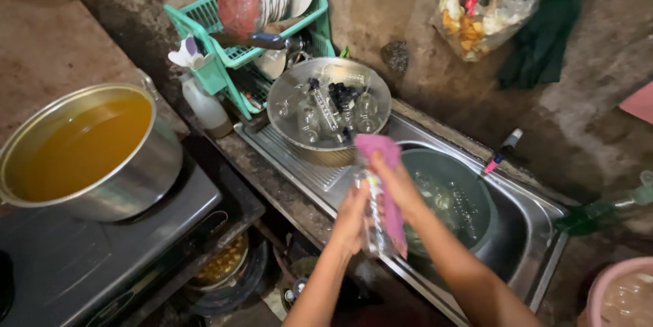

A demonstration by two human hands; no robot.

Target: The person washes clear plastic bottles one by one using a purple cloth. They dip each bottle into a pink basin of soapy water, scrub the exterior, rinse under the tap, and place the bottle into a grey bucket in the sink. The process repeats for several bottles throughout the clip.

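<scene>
My left hand (350, 221) grips a clear glass bottle (373, 221) held upright over the front edge of the steel sink (537, 232). My right hand (394, 181) presses a pink cloth (381, 153) against the bottle, and the cloth drapes down its right side. Just behind my hands, a shallow metal bowl (286, 92) on the drainboard holds several clear glass bottles and dark caps. In the sink basin sits a green tub (476, 194) of water with more glass bottles lying in it.
A large steel pot (139, 177) of amber liquid stands on a stove at left. A green dish rack (204, 21) with plates and a spray bottle (204, 106) stands behind the bowl. A plastic bag (486, 17) and green cloth (541, 41) hang on the wall. A pink bucket (598, 286) shows at bottom right.
</scene>
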